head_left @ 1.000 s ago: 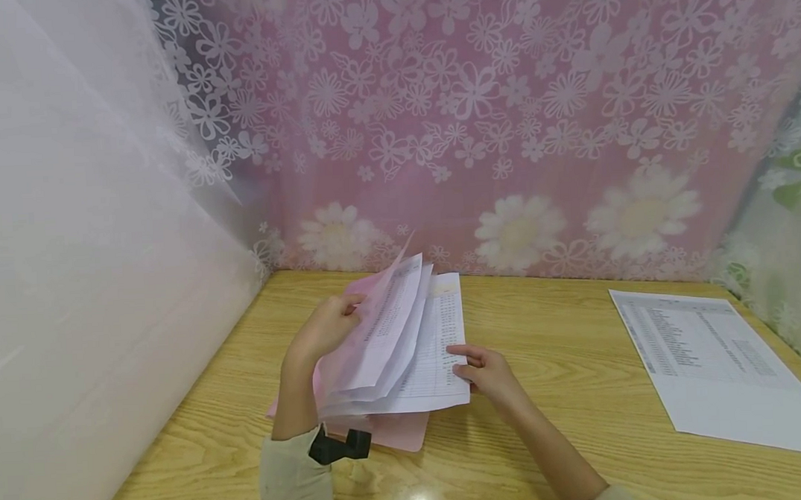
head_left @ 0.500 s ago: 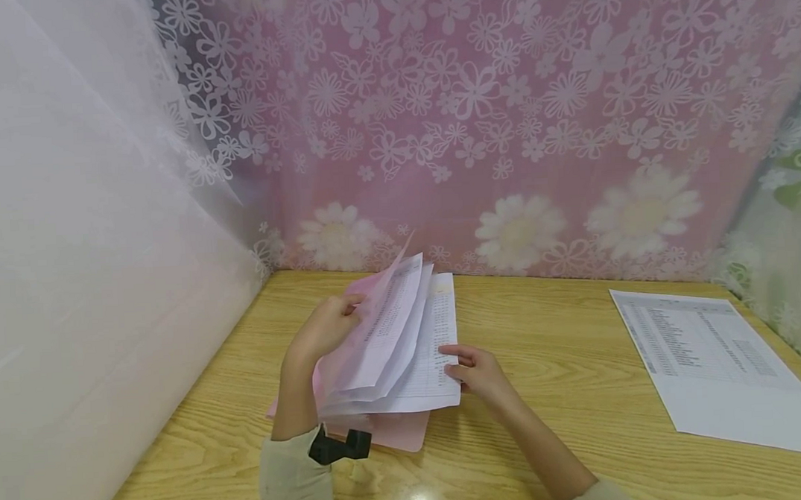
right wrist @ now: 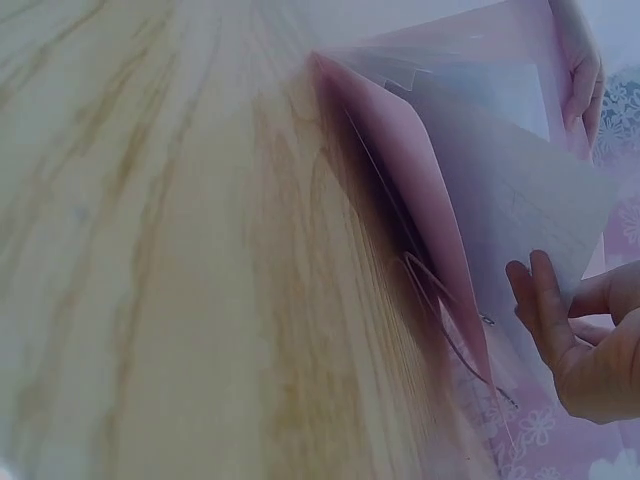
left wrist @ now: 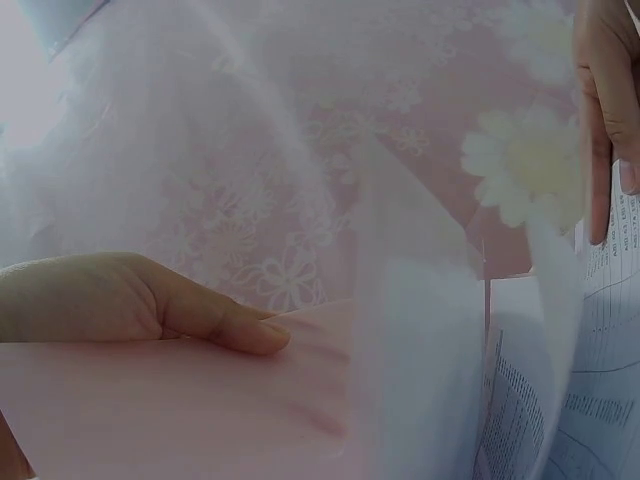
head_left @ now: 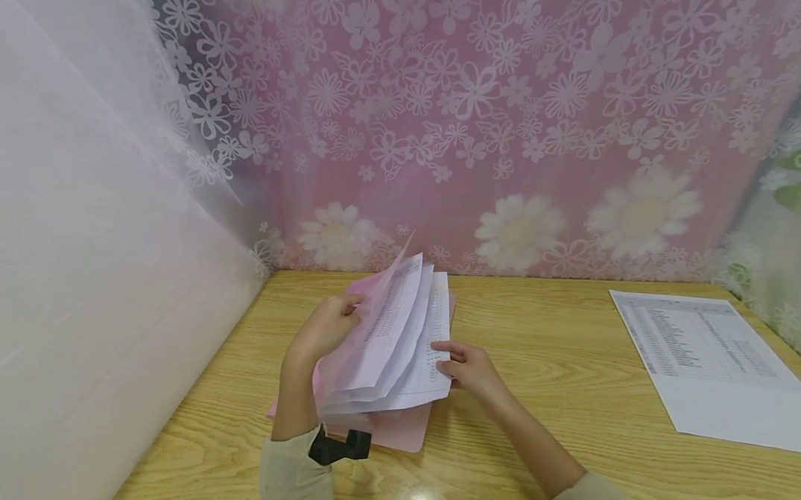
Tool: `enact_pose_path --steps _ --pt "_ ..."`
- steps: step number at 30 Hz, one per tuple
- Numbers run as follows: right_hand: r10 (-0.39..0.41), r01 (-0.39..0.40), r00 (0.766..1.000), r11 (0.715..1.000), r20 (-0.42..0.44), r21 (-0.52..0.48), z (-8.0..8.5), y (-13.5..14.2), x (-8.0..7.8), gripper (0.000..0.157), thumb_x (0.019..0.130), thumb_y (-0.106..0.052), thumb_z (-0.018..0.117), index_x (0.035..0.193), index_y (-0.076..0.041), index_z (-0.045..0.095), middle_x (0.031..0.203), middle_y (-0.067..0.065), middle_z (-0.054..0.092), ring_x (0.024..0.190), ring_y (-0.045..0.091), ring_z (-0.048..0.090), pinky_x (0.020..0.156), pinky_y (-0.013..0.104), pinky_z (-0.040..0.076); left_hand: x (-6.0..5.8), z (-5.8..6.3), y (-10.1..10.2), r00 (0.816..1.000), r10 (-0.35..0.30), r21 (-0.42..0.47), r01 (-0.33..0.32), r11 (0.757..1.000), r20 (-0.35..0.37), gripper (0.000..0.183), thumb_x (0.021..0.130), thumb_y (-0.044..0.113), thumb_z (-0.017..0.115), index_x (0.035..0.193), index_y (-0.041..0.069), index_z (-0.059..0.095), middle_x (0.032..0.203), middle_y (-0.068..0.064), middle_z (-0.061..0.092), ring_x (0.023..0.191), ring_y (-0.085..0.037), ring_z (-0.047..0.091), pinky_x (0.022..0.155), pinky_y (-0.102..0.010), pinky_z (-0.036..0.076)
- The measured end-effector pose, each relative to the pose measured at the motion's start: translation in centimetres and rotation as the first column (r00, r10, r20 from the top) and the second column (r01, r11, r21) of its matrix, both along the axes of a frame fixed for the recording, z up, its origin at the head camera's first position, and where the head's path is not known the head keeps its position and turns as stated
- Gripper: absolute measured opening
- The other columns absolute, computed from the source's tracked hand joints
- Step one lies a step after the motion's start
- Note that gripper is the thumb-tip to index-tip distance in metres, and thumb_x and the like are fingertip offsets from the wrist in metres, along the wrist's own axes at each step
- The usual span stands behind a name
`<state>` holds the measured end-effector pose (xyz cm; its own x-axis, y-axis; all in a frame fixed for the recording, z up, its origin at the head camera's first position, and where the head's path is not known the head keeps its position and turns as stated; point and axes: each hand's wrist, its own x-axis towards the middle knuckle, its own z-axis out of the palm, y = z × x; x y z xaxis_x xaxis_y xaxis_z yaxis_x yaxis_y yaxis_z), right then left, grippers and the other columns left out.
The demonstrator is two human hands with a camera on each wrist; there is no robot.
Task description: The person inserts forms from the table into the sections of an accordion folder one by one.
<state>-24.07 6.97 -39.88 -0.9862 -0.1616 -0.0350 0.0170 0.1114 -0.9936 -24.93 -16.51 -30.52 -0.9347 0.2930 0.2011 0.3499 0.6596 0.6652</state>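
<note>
A pink folder stands partly open on the table, with printed sheets fanned inside it. My left hand grips the raised left cover and leaves; in the left wrist view the thumb lies over the pink cover while the fingers show through from behind. At the right edge of one printed page, my right hand pinches between thumb and fingers. The right wrist view shows this page lifted and bent above the lower pink cover. Much of the folder's inside is hidden behind the leaves.
A loose printed sheet lies at the right on the wooden table. Thin cord with metal tips hangs by the folder's edge. A pink flowered curtain rises behind the table, and a white sheet drapes on the left.
My right hand has moved left with the page, drawing it further in over the folder and uncovering more pink at the right edge. My left hand has stayed in place.
</note>
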Motion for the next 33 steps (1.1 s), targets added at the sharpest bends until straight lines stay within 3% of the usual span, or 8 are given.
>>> enact_pose_path --steps 9,13,16,20,28,33 --pt "0.014 -0.014 1.0 1.0 0.012 0.0 -0.2 -1.0 -0.3 0.034 0.084 0.004 0.056 0.119 0.006 0.058 0.106 0.02 0.062 0.079 0.021 0.061 0.064 0.035 0.052 0.1 0.0 0.0 1.0 0.003 -0.006 -0.003 1.0 0.01 0.035 0.09 0.001 0.046 0.123 -0.009 0.053 0.117 -0.024 0.055 0.109 -0.032 0.051 0.088 -0.045 0.041" --pt "0.021 -0.021 1.0 1.0 0.005 0.017 -0.2 -1.4 -0.3 0.035 0.083 0.003 0.058 0.118 0.005 0.059 0.09 0.014 0.063 0.07 0.017 0.057 0.063 0.035 0.051 0.1 0.0 0.1 1.0 -0.002 -0.01 0.002 1.0 0.005 0.036 0.09 0.001 0.045 0.123 -0.009 0.053 0.118 -0.024 0.055 0.105 -0.029 0.052 0.086 -0.044 0.042" --pt "0.025 -0.025 1.0 0.999 -0.007 0.031 -0.2 -1.7 -0.3 0.034 0.083 0.003 0.058 0.117 0.005 0.059 0.088 0.011 0.062 0.067 0.015 0.056 0.062 0.035 0.05 0.0 0.0 0.1 1.0 -0.007 -0.01 0.006 1.0 -0.005 0.036 0.089 0.001 0.045 0.123 -0.009 0.053 0.119 -0.023 0.055 0.103 -0.028 0.052 0.085 -0.044 0.042" --pt "0.029 -0.028 0.999 0.999 -0.02 0.039 -0.2 -2.1 -0.4 0.033 0.084 0.005 0.055 0.116 0.007 0.058 0.098 0.016 0.063 0.069 0.016 0.057 0.059 0.031 0.049 -0.2 -0.1 0.0 1.0 -0.01 -0.012 0.01 1.0 -0.02 0.037 0.088 0.0 0.046 0.123 -0.008 0.054 0.117 -0.022 0.056 0.098 -0.026 0.053 0.083 -0.043 0.043" --pt "0.013 -0.011 0.999 0.998 -0.038 0.064 -0.3 -3.1 -0.6 0.031 0.086 0.008 0.05 0.117 0.014 0.053 0.099 0.022 0.062 0.06 0.014 0.054 0.053 0.025 0.045 -0.2 -0.1 -0.1 1.0 -0.01 -0.019 0.01 1.0 -0.018 0.037 0.087 0.001 0.046 0.123 -0.008 0.054 0.115 -0.021 0.057 0.089 -0.024 0.051 0.078 -0.039 0.043" --pt "0.016 -0.014 0.999 0.998 -0.034 0.064 -0.4 -3.4 -0.8 0.032 0.087 0.007 0.049 0.118 0.015 0.052 0.103 0.025 0.061 0.062 0.016 0.056 0.054 0.024 0.046 -0.2 0.0 -0.1 1.0 -0.007 -0.013 0.007 1.0 -0.01 0.036 0.089 0.001 0.047 0.123 -0.007 0.053 0.118 -0.022 0.056 0.105 -0.029 0.053 0.086 -0.043 0.043"
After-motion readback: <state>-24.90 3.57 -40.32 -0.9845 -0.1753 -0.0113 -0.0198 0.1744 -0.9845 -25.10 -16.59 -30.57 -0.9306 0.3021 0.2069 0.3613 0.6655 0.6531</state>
